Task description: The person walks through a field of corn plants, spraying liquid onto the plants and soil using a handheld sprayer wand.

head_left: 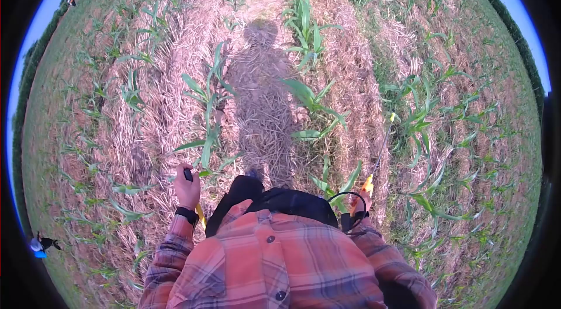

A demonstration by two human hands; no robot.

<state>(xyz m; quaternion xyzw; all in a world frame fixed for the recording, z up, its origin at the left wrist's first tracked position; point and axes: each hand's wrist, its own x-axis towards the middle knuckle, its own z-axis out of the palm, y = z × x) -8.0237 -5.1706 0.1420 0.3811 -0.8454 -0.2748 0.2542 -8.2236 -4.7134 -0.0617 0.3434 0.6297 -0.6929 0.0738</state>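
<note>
My left hand [187,190] is closed around a black handle [188,174], at the lower left beside my body. A yellow piece [201,215] shows just below that hand. On the other side, my right hand [363,201] is closed on a yellow and orange tool [367,184]. A thin rod [383,148] runs up from it to a pale yellow tip [392,117] among green leaves. A black cable [350,193] loops near my right wrist. Close to my left hand stands a young corn plant [209,125].
Rows of young corn plants [304,20] run forward through dry straw and soil [350,81]. My shadow [261,87] falls ahead between two rows. Another person [40,246] is at the far left edge, and a small distant figure [71,2] is at the upper left.
</note>
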